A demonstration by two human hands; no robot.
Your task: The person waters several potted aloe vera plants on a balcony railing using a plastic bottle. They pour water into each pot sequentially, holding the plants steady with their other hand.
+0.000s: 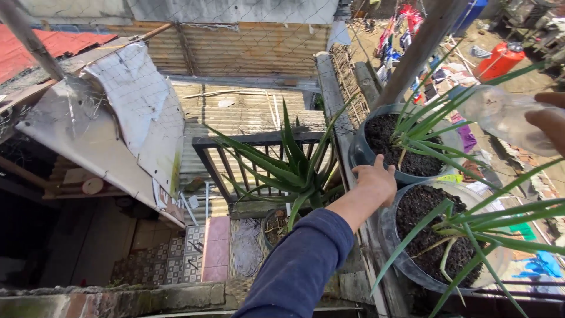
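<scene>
Far pot: the grey round pot (360, 154) sits on the ledge, filled with dark soil, and a plant with long thin green leaves (432, 126) rises out of it.
Near pot: a second grey pot (393, 250), just beside the first and closer to the camera, holds dark soil too, with a thin-leaved plant (488, 227) spreading over its rim.
Low pot: down past the ledge, a small dark pot (275, 227) carries a spiky aloe-like plant (297, 168), standing by a black metal railing (250, 141).
Left hand: the left hand (376, 179) reaches forward in a blue sleeve (303, 265), arm stretched long, fingers curled onto the near rim of the far pot, touching it!
Right hand: the right hand (550, 121) enters at the right edge, only partly in view, wrapped around a clear plastic bottle (500, 115).
Bottle: it lies tilted, its narrow end pointing toward the far pot, hovering above and to the right of that pot's leaves.
</scene>
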